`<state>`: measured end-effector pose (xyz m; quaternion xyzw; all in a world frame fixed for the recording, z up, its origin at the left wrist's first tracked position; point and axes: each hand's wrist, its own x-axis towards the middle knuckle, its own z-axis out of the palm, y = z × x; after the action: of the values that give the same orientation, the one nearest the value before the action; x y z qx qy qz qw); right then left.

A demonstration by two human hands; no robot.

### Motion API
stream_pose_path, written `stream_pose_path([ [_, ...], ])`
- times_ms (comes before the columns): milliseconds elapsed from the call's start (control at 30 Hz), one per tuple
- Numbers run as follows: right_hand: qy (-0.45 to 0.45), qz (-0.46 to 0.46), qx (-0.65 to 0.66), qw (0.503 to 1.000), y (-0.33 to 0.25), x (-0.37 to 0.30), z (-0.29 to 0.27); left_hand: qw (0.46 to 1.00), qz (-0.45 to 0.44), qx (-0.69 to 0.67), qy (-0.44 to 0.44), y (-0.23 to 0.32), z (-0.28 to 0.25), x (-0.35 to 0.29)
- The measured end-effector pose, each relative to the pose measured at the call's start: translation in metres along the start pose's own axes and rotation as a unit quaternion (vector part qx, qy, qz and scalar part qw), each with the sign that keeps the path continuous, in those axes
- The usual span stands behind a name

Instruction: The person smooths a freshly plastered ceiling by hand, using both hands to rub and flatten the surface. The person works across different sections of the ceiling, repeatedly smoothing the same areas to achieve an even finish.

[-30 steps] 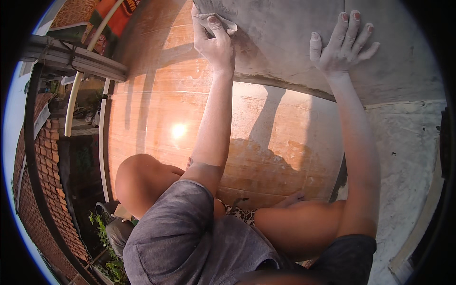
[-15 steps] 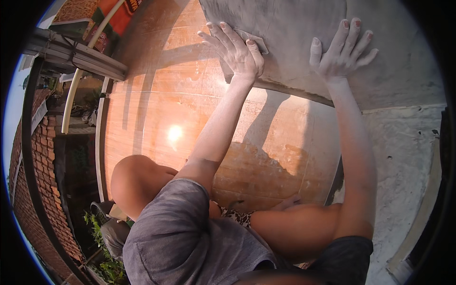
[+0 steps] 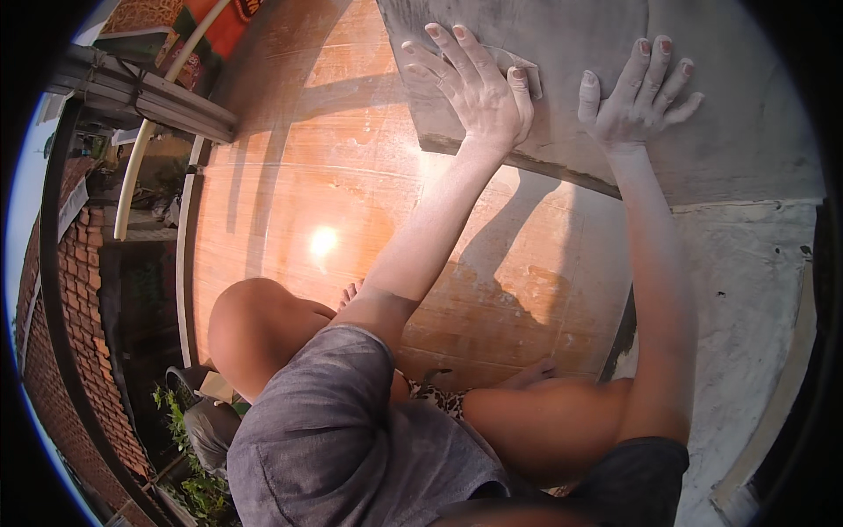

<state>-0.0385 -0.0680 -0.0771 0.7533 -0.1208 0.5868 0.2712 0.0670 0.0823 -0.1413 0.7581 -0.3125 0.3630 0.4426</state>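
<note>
White dust coats both my hands and forearms. My left hand [image 3: 485, 98] lies flat with its fingers spread near the left edge of a smooth grey slab [image 3: 575, 39]. Beneath its palm is a thin pale sheet [image 3: 534, 81], perhaps sandpaper, whose edge and corner stick out past the thumb; the rest is hidden. To the right, my right hand [image 3: 630, 112] rests on the same slab, fingers stretched apart, with nothing visible in it.
Orange-brown tiled floor [image 3: 351, 193], smeared with pale dust, spreads left of and below the slab. A rough whitish-grey surface [image 3: 746, 281] runs along the right. At far left are a pale pole [image 3: 132, 189], a metal beam [image 3: 167, 105], brick-red roof tiles [image 3: 88, 307] and green plants [image 3: 202, 492].
My left hand has slid to the right across the slab, carrying the thin sheet with it, and is closer to my right hand. The right hand has barely moved.
</note>
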Motion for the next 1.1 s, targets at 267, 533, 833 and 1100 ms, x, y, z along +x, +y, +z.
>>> stream_pose_path([
  [267, 0.006, -0.008, 0.054, 0.998, 0.006, -0.009, 0.0, 0.985, 0.153, 0.059, 0.056, 0.028, 0.01, 0.04],
  [533, -0.113, -0.126, -0.008, 0.986, 0.058, 0.002, -0.027, 0.977, 0.172, 0.128, -0.013, -0.029, 0.016, -0.051],
  [833, 0.057, -0.021, -0.012, 0.998, 0.102, 0.053, -0.03, 0.987, -0.034, -0.069, 0.144, 0.038, -0.039, 0.11],
  [1100, 0.05, -0.015, -0.012, 0.999, 0.099, 0.052, -0.032, 0.951, 0.269, 0.132, 0.077, 0.057, -0.001, 0.054],
])
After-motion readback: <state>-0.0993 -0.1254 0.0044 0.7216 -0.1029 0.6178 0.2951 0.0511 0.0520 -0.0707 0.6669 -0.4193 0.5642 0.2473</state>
